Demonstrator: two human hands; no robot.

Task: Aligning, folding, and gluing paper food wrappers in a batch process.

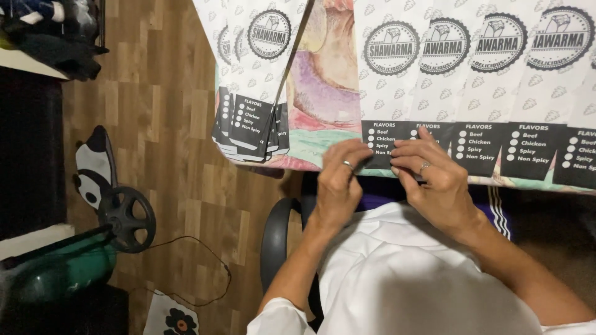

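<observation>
Hands are seen at the near edge of the surface (pixel 323 146), which is covered with a pastel patterned cloth. A row of white paper sleeves with round black emblems and black lower bands is laid overlapping along that edge, from 12 o'clock out to 3 o'clock. The left hand (pixel 340 180) and right hand (pixel 434 180), each with a ring, are pressed side by side on the black band of the leftmost sleeve (pixel 388 93) of the row; fingertips of both are pinched at its bottom edge, so each grip is narrow and closed on the paper. A separate stack of finished sleeves (pixel 251 124) is fanned at 11 o'clock of the hands, overhanging the surface edge. The step in hand is judged to be the folding or creasing of the sleeve's bottom flap. The next move would call for even pressure along the fold, with the neighbouring sleeve kept from being shifted. A chair (pixel 276 239) and wood-look floor (pixel 180 155) are noted at 8 o'clock.
</observation>
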